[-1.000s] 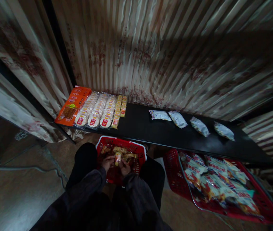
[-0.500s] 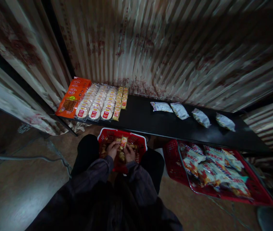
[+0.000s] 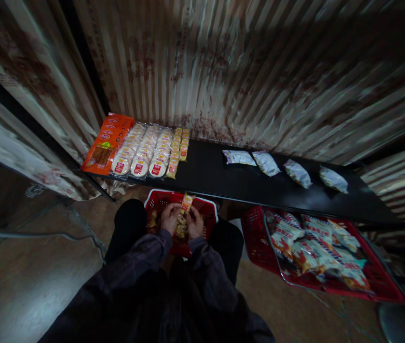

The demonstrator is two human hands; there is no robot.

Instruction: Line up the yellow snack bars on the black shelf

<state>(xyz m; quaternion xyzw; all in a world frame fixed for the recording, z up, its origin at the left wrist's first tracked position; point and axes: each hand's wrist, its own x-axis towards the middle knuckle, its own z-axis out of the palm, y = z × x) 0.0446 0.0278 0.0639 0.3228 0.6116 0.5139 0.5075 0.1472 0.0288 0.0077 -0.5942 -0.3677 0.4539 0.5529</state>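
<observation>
Yellow packet (image 3: 186, 203): is standing slightly tilted between both hands, above the near basket, its upper end showing against the basket's far rim.
Left hand (image 3: 169, 218): is pinching the packet's left edge between thumb and fingers.
Right hand (image 3: 195, 223): is pinching the lower right edge; the light is dim here, so the exact fingertip contact is remaining unclear.
Packet handling: is probably light, with a slick, thin wrapper around a fairly stiff but brittle filling; squeezing hard is likely risking crumbs.
Packet hold points: the long side edges are offering the safest hold; light pressure near the middle is likely sufficing.
Near basket (image 3: 209, 209): is resting between the person's knees, holding loose packets (image 3: 181, 227) below and beside the hands.
Shelf (image 3: 209, 174): is running left to right beyond the basket, carrying an orange bag (image 3: 103, 143) at far left, then rows of round crackers (image 3: 140, 152), then rows of small yellow packets (image 3: 174, 161).
Shelf, right half: is bearing four pale pouches (image 3: 266, 163), spaced in a line.
Right basket (image 3: 254, 233): is sitting below the shelf's near edge, holding printed snack bags (image 3: 314, 255).
</observation>
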